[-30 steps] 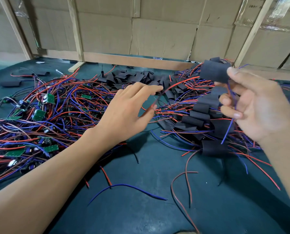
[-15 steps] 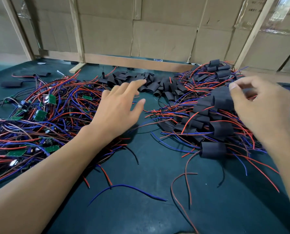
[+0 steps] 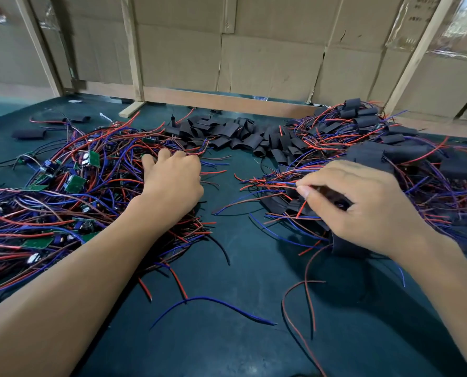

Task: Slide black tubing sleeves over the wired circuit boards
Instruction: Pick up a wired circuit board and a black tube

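Cardboard sheeting (image 3: 267, 58) braced by pale wooden battens (image 3: 131, 47) closes off the far side of the dark green table (image 3: 227, 336). A wooden rail (image 3: 227, 100) is laid along its foot at twelve o'clock.

At nine o'clock a dense tangle of thin red, blue and brown wires (image 3: 36, 208) is spread, with small flat green circuit boards (image 3: 74, 183) caught in it. The left hand (image 3: 172, 180) is set on the inner edge of this heap, fingers bent down into the strands; whether anything is gripped cannot be told, since the fingertips are buried among the wires.

At twelve o'clock a loose pile of short black tubing sleeves (image 3: 227, 134) is seen, flattened, matte and soft-edged. A stray sleeve (image 3: 29, 134) lies apart at ten o'clock.

From one to three o'clock a second heap (image 3: 417, 159) is formed of boards already covered in black sleeves, their wires trailing out. The right hand (image 3: 363, 208) is held over its near edge, thumb and forefinger pinched together on thin wire ends; the exact strand cannot be made out. The heap beneath is partly hidden by this hand.

At six o'clock, loose blue (image 3: 213, 306) and red (image 3: 306, 303) wires curl across the bare table.
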A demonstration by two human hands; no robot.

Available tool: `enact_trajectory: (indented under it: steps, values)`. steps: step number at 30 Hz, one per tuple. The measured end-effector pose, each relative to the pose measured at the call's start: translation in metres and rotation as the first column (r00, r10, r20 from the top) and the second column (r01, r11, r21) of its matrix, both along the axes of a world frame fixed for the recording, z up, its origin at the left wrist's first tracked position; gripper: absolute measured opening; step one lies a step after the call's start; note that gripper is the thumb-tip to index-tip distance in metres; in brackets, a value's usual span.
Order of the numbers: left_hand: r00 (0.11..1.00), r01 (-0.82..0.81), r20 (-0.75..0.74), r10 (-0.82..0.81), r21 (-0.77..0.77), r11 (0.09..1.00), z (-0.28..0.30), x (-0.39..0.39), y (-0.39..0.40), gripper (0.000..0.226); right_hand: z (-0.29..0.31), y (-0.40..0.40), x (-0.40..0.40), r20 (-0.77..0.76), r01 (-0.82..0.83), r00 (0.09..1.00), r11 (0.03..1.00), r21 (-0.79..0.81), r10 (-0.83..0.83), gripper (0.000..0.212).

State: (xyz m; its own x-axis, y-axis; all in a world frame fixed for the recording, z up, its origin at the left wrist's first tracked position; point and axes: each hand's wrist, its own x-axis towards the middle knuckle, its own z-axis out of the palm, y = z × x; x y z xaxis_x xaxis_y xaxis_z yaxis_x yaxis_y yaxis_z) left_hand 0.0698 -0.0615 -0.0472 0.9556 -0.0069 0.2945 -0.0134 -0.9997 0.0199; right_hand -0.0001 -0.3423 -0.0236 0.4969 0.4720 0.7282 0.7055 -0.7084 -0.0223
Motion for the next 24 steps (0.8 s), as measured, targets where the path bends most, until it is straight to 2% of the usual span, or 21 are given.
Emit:
enact_trajectory:
  steps: [5,8,11,14,19,22,24]
  values:
    - [0.991,0.108,0.096,-0.098,-0.103,0.989,0.002,-0.003,0.0,0.015,-0.004,0.005,-0.001,-0.043,-0.028,0.999,0.999,-0.044,0.026,0.014]
    - [0.944,0.224,0.282,-0.173,-0.159,0.961,0.002,-0.009,-0.008,0.012,-0.003,0.006,-0.002,-0.05,-0.024,0.999,0.998,-0.055,0.021,0.015]
    - [0.826,0.407,0.473,-0.306,-0.124,0.905,0.008,-0.017,-0.019,0.014,-0.002,0.006,-0.003,-0.06,-0.018,0.998,0.998,-0.061,0.014,0.015]
    - [0.675,0.569,0.591,-0.441,-0.036,0.822,0.013,-0.024,-0.029,0.015,-0.002,0.006,-0.004,-0.062,-0.017,0.998,0.998,-0.061,0.013,0.016]
    - [0.486,0.749,0.599,-0.637,0.09,0.656,0.015,-0.031,-0.037,0.02,-0.004,0.005,-0.002,-0.044,0.007,0.999,1.0,-0.019,-0.008,0.02]
    - [0.403,0.841,0.573,-0.714,0.075,0.535,0.015,-0.031,-0.04,0.02,-0.004,0.006,-0.002,-0.005,-0.018,1.0,0.999,0.028,0.018,0.025]
    - [0.375,0.87,0.586,-0.718,0.046,0.492,0.015,-0.031,-0.041,0.021,-0.003,0.008,-0.004,-0.018,-0.037,0.999,0.995,0.092,0.039,0.023]
